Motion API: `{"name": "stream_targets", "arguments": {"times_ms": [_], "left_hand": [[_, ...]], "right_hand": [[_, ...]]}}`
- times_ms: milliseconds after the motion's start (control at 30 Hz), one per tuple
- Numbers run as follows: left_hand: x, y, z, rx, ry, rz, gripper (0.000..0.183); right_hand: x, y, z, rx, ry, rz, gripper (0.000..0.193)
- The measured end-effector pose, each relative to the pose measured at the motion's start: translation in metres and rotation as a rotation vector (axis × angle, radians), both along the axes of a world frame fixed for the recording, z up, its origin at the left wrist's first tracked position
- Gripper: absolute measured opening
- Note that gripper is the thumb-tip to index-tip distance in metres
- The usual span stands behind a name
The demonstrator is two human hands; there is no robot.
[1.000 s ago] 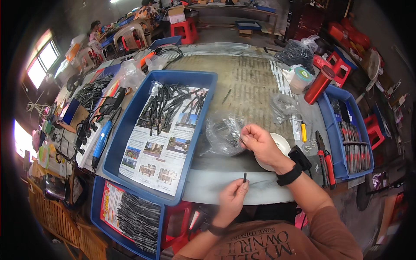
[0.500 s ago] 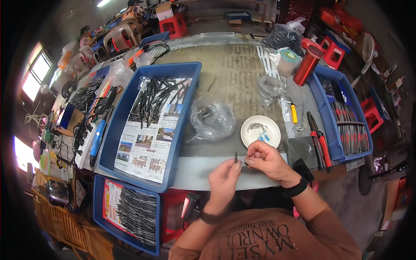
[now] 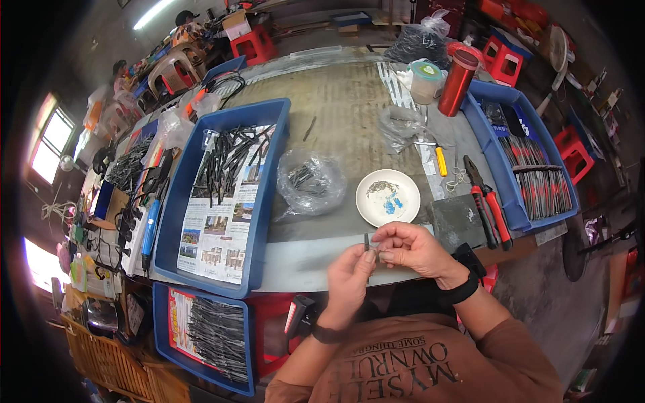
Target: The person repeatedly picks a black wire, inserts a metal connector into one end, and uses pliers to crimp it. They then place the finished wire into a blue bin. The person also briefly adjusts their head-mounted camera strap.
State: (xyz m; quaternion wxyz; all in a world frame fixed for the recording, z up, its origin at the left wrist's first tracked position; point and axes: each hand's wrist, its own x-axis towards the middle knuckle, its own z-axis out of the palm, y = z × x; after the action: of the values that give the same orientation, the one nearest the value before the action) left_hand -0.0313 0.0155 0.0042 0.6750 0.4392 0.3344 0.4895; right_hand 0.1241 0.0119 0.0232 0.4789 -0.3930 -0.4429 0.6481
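A small assembly workshop, crowded with parts bins and hand tools.

A long worn counter (image 3: 336,101) runs up the middle of the frame. On it at centre left sits a blue plastic tray (image 3: 265,221) lined with newspaper and strewn with short black parts; a second blue tray (image 3: 161,322) of the same parts sits at lower left, and a third blue bin (image 3: 500,181) at right holds rows of red-and-black pieces. Red-handled pliers (image 3: 487,205) and a yellow-handled screwdriver (image 3: 440,160) lie right of centre, beside a white dish (image 3: 376,208) of small bits. Cables and clutter (image 3: 131,195) line the left edge; red plastic stools (image 3: 252,43) stand at the top.
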Motion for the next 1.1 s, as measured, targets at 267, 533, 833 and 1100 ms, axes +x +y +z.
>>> {"name": "stream_targets", "arguments": {"times_ms": [267,533,833,1100], "left_hand": [[-0.003,-0.007,-0.007,0.048,0.082,-0.068,0.014],[-0.001,-0.017,-0.006,0.092,0.181,-0.138,0.016],[0.0,-0.02,-0.004,0.056,0.159,-0.159,0.017],[0.001,-0.019,-0.006,0.074,0.172,-0.169,0.015]], "right_hand": [[0.014,-0.007,0.012,0.144,-0.117,-0.226,0.012],[0.007,-0.011,0.01,0.3,-0.173,-0.334,0.009],[0.008,-0.016,0.01,0.145,-0.083,-0.337,0.012],[0.007,-0.016,0.006,0.136,-0.052,-0.335,0.012]]}}
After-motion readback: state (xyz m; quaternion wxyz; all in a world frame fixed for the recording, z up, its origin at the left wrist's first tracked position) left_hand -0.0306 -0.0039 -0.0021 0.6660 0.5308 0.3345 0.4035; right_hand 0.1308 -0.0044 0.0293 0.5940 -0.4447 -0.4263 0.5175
